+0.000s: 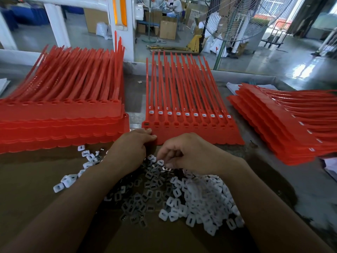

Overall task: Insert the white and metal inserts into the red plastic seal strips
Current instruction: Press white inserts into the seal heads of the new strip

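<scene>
A red seal strip sheet point(197, 132) lies in the middle of the table, its top row of sockets empty; the sheet under it shows white inserts point(187, 114) in its sockets. My left hand point(131, 148) rests with curled fingers at the sheet's near left corner, fingertips touching its edge. My right hand point(184, 152) hovers just in front of the sheet, fingers curled down into a pile of loose white inserts point(204, 196) and metal inserts point(151, 181). Whether the right fingers pinch an insert is hidden.
A tall stack of red strip sheets point(62, 114) without inserts stands at the left. Another stack point(284, 128) with white inserts fitted lies at the right. Brown cardboard point(36, 189) covers the near table. A fan point(237, 19) and boxes stand beyond the table edge.
</scene>
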The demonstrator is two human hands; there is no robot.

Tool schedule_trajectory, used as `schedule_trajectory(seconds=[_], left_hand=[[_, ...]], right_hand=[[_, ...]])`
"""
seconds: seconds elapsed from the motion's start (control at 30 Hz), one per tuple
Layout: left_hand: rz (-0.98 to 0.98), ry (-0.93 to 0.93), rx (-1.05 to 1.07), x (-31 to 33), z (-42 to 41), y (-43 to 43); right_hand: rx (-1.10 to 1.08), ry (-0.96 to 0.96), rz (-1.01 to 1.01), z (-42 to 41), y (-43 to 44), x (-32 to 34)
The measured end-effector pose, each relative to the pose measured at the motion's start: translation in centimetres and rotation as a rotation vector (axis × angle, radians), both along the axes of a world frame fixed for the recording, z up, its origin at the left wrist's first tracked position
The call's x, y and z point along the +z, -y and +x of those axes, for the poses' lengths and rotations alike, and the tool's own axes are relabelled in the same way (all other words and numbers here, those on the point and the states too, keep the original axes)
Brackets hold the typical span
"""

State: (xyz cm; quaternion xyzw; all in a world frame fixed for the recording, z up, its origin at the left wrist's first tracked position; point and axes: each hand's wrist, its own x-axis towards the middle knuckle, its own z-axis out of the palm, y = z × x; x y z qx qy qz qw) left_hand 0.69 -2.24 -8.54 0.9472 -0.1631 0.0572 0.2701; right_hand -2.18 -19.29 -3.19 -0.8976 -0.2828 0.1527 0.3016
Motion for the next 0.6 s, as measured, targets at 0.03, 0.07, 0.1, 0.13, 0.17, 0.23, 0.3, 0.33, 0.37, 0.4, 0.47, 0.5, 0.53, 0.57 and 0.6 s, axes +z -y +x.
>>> schedule_trajectory(seconds=[0.03, 0.07, 0.1, 0.13, 0.17, 0.23, 0.3, 0.33, 0.37, 0.4, 0.47, 0.5, 0.53, 0.57, 0.6], left_hand=[[0.007, 0.0, 0.0, 0.02, -0.02, -0.01], [0.014, -0.001, -0.001, 0.02, -0.03, -0.02], [0.019, -0.002, -0.001, 0.04, -0.03, -0.02], [0.022, -0.005, 0.001, 0.07, -0.04, 0.0], [0.025, -0.008, 0.004, 0.14, -0.09, 0.01], [0.031, -0.011, 0.007, 0.28, -0.16, 0.06], [0.034, -0.016, 0.009, 0.35, -0.18, 0.08], [0.037, -0.021, 0.01, 0.37, -0.21, 0.07], [0.039, -0.024, 0.01, 0.4, -0.27, 0.03], [0.04, -0.026, 0.01, 0.4, -0.31, -0.03], [0.041, -0.028, 0.009, 0.41, -0.35, -0.07], [0.043, -0.029, 0.007, 0.43, -0.37, -0.09], [0.047, -0.03, 0.006, 0.44, -0.36, -0.08], [0.05, -0.03, 0.006, 0.44, -0.35, -0.08], [0.052, -0.031, 0.007, 0.44, -0.35, -0.09]], right_hand=[[-0.007, -0.003, 0.016, 0.03, 0.05, 0.02], [-0.012, -0.006, 0.031, 0.05, 0.1, 0.03], [-0.017, -0.01, 0.045, 0.07, 0.15, 0.04], [-0.021, -0.016, 0.054, 0.08, 0.21, 0.06], [-0.023, -0.021, 0.06, 0.05, 0.23, 0.11], [-0.026, -0.02, 0.063, -0.02, 0.24, 0.16], [-0.024, -0.005, 0.071, -0.04, 0.22, 0.19], [-0.025, -0.002, 0.08, -0.05, 0.22, 0.2], [-0.028, -0.001, 0.09, -0.09, 0.19, 0.21], [-0.03, -0.002, 0.1, -0.1, 0.18, 0.2], [-0.035, -0.008, 0.112, -0.08, 0.12, 0.1], [-0.037, -0.008, 0.117, -0.06, 0.08, 0.01], [-0.043, -0.001, 0.124, -0.01, 0.06, -0.07], [-0.054, 0.011, 0.134, 0.02, 0.06, -0.14], [-0.069, 0.023, 0.151, 0.06, 0.08, -0.19]])
